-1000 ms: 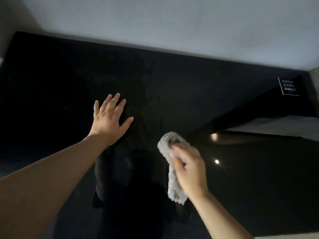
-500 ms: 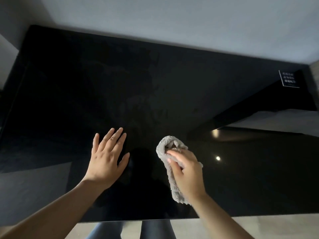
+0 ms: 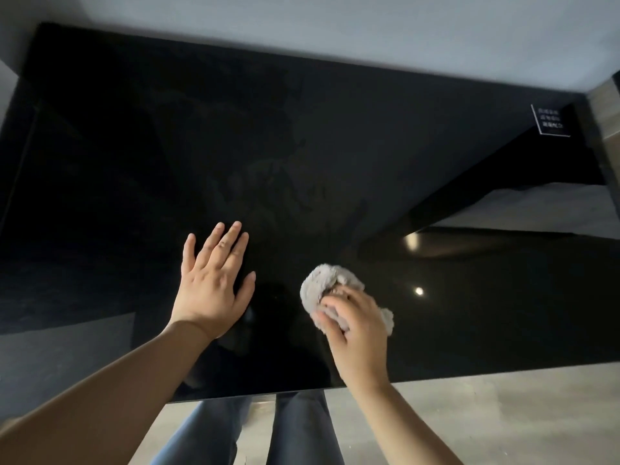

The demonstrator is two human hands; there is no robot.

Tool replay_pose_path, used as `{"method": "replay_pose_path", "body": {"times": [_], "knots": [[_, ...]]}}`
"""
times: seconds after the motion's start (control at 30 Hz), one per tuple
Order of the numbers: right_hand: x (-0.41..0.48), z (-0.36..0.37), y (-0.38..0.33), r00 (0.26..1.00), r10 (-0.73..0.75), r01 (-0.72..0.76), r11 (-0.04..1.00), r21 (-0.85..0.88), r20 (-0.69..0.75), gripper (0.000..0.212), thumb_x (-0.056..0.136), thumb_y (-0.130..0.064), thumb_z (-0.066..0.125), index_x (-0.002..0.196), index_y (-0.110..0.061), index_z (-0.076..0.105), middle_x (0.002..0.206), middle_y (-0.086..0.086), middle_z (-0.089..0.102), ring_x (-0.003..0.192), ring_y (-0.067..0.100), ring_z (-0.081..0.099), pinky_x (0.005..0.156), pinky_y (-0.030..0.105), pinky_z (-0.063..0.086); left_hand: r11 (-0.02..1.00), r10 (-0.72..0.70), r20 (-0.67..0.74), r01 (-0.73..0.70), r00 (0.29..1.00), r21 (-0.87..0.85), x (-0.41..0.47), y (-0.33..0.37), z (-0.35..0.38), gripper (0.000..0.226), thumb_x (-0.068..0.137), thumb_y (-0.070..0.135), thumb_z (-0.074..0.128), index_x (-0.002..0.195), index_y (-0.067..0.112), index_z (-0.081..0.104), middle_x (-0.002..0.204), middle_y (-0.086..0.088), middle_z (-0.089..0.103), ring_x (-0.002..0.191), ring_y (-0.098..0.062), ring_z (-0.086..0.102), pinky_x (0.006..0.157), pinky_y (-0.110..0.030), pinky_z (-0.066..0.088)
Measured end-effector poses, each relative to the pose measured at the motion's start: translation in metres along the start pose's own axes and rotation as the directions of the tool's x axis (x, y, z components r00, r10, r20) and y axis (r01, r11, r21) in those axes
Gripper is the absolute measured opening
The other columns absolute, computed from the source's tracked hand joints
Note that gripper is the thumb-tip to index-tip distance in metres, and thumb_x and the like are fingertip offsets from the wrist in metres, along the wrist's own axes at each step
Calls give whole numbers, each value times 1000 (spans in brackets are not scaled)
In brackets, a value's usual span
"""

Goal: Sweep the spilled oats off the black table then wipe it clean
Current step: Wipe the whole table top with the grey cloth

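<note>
black table point(image 3: 335, 146), grey cloth point(image 3: 322, 283), blue jeans point(image 3: 302, 431)

The only writing in view is on a small black rectangular card with a thin white border point(image 3: 550, 119), at the far right corner of the glossy black table point(image 3: 167, 146). The card bears three short lines of pale characters, stacked one above the other and tilted slightly along with the card. They are too small and blurred to read, and even the script cannot be made out with certainty. Whether the card lies flat on the table or stands propped up cannot be told. No legible word, brand or number shows.
</note>
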State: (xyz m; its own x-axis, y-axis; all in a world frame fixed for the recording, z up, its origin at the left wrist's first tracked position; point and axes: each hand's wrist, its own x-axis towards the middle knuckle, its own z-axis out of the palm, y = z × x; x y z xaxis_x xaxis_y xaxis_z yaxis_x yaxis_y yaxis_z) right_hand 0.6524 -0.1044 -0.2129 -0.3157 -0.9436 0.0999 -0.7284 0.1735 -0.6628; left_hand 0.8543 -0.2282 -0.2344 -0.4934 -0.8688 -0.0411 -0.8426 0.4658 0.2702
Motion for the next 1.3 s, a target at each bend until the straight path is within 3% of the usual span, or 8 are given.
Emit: {"method": "replay_pose_path", "body": {"times": [0.2, 0.37, 0.43, 0.57, 0.73, 0.93, 1.13, 1.3], "knots": [[10, -43, 4, 950, 244, -202, 956, 212, -196, 19, 84, -13, 71, 85, -33, 68, 88, -18, 69, 87, -1, 65, 76, 13, 49, 1000, 10, -8, -10, 1000, -1, 0, 0, 3, 64, 93, 45, 31, 146, 10, 38, 157, -4, 26, 147, -22, 15, 119, -50, 3], [83, -14, 46, 888, 255, -270, 963, 13, -384, 15, 88, -28, 63, 93, -15, 68, 101, -1, 68, 100, 25, 60, 89, 34, 48, 1000, 1, -26, -1, 1000, 10, 2, 1, 5, 64, 92, 46, 31, 146, 11, 37, 157, -4, 27, 147, -22, 15, 119, -50, 3], [79, 5, 42, 866, 244, -311, 946, -88, -437, 17, 89, -29, 60, 98, -16, 67, 113, 1, 65, 110, 27, 56, 91, 22, 38, 1000, 0, -45, 0, 999, 8, 2, 1, 6, 64, 92, 45, 32, 146, 11, 38, 157, -4, 28, 147, -22, 16, 119, -50, 3], [22, 10, 19, 964, 28, -91, 970, -228, -264, 11, 88, -22, 66, 98, -18, 65, 109, -4, 64, 96, 18, 56, 79, 20, 37, 1000, 4, -48, -4, 999, 14, 0, 2, 6, 64, 93, 45, 32, 146, 11, 37, 157, -4, 27, 147, -23, 16, 119, -51, 4], [-37, -6, -2, 998, 49, -46, 995, 85, -35, 12, 88, -36, 62, 95, -28, 67, 102, -17, 66, 95, 6, 62, 84, 22, 48, 1000, -11, -61, 12, 998, 13, -1, 2, 7, 64, 93, 46, 31, 146, 12, 37, 157, -3, 26, 147, -23, 15, 119, -49, 2], [34, -43, 35, 945, 149, -148, 989, 25, -293, 14, 90, -23, 64, 98, -12, 67, 98, -4, 67, 93, 13, 61, 79, 17, 45, 1000, -14, -84, 15, 996, 14, -1, 2, 10, 65, 92, 48, 29, 147, 14, 34, 158, -2, 25, 148, -21, 13, 120, -49, 2], [-41, 6, 20, 976, 8, -52, 979, -195, -219, 7, 90, -23, 60, 94, -17, 58, 101, 0, 62, 86, 22, 55, 71, 29, 37, 1000, -11, -99, 12, 995, 7, -2, 1, 11, 64, 93, 47, 30, 148, 15, 33, 158, -1, 25, 148, -21, 12, 120, -49, 2], [-96, 3, -9, 996, 24, -20, 998, 53, -89, 13, 90, -34, 58, 98, -26, 62, 103, -11, 64, 92, 13, 60, 79, 31, 50, 1000, -2, -106, 4, 994, 16, -3, 1, 9, 64, 93, 47, 29, 147, 14, 34, 158, -3, 25, 147, -23, 15, 119, -50, 4]]}}
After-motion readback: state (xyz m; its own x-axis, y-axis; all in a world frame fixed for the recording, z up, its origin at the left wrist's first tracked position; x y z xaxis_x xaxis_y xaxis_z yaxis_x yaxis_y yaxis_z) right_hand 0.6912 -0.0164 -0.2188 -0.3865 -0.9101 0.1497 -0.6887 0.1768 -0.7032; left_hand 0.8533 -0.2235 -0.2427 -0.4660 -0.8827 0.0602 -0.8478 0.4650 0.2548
